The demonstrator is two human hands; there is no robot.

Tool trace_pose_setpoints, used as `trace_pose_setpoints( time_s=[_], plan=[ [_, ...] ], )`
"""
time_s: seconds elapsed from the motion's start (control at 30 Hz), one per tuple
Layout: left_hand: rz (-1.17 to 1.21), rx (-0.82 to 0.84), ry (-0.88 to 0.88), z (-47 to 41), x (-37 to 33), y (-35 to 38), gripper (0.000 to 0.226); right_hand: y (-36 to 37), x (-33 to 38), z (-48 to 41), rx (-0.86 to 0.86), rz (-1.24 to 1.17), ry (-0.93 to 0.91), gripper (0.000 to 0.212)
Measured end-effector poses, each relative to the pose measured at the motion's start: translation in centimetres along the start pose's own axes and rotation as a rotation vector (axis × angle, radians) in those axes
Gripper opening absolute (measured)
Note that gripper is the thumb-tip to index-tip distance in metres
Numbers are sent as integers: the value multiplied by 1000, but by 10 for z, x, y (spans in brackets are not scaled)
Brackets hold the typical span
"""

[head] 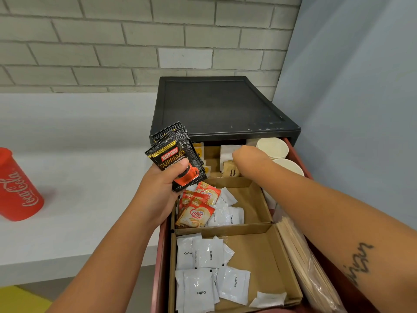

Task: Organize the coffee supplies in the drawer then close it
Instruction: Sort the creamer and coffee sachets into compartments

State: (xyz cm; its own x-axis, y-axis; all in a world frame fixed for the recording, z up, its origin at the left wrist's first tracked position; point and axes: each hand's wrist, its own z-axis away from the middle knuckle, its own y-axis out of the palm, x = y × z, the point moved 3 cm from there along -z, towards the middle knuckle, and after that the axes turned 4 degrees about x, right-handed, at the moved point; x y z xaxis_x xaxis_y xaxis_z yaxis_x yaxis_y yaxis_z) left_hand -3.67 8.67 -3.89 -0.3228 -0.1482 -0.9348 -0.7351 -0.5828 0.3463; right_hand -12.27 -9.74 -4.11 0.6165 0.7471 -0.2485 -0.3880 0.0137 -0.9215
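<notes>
One head view takes in everything. A red drawer (pixel 160 267) is pulled out of a black cabinet (pixel 221 105) at the right end of the white counter (pixel 90 168), against a brick wall (pixel 112 41). Cardboard dividers (pixel 225 229) split the drawer into three compartments running front to back.

The left hand (pixel 161 190) hovers over the drawer's left edge. Its fingers and thumb are curled round a fanned stack of black Kopiko sachets (pixel 178 154), held upright above the line between the back and middle compartments.

The right hand (pixel 246 154) reaches into the back compartment with its back toward the camera. Its fingers are tucked out of sight, so I cannot tell whether they grip anything. It lies just beside a white sachet (pixel 227 152) and above the brown sugar sachets (pixel 230 171). Yellow sachets (pixel 199 150) stand at that compartment's left side.

The middle compartment holds Coffee mate sachets (pixel 195 213) at its left, overlapping the white Cream sachets (pixel 226 216). The front compartment holds white Coffee sachets (pixel 203 267), loosely piled toward its left.

Along the drawer's right edge are wrapped wooden stirrers (pixel 300 256) at the front and paper cups (pixel 273 147) at the back.

A red Coca-Cola cup (pixel 18 188) stands on the counter toward its left, well apart from the drawer.
</notes>
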Motion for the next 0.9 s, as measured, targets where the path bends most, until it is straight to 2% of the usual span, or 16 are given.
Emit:
trace_pose_setpoints(
  time_s=[0.07, 0.13, 0.23, 0.4, 0.63, 0.8, 0.9],
  plan=[
    [-8, -6, -1, 0, 0, -1, 34, -1, 8, -1, -18, 63, -66, 50],
    [-15, -6, -3, 0, 1, -1, 36, 0, 19, -3, -90, 158, -208, 57],
    [-7, 2, -3, 1, 0, 0, 38, 8, 24, -6, -121, 299, -337, 49],
    [6, 2, 2, 2, -1, 0, 34, 6, 18, -4, -142, 291, -256, 41],
    [-8, -5, -17, 1, -1, 0, 33, -6, 4, -2, -137, 36, -15, 34],
    [-7, -6, -9, 1, -1, 1, 31, -3, 5, -3, -158, -39, 51, 38],
    [-8, -9, -21, 2, -1, 2, 26, 0, 9, -1, -95, -93, 41, 34]
  ],
)
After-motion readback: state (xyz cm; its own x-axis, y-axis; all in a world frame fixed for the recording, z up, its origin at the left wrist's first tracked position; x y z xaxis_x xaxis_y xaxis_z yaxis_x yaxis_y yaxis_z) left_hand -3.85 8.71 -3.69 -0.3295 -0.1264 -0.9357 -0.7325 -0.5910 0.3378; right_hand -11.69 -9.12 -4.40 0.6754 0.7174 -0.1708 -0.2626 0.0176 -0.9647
